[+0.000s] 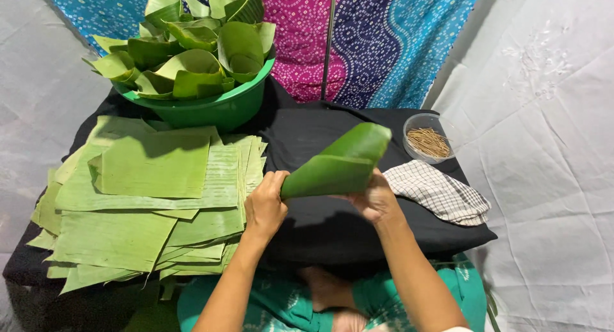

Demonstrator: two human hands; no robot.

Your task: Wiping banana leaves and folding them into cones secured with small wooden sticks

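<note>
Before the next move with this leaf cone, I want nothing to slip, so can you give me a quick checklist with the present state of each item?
1. Rolled leaf cone held at both ends: ok. Left hand pinches the narrow tip, right hand supports it from beneath.
2. Cone shape closed along its seam: cannot tell, the overlap faces away.
3. Small bowl of thin sticks near the right hand: ok, on the black cloth just beyond it.
4. Green basin has room: not ok, folded leaves are heaped above its rim.
5. Stack of flat leaves beside the left hand: ok.
6. Checked cloth clear of the hands: ok.
</note>
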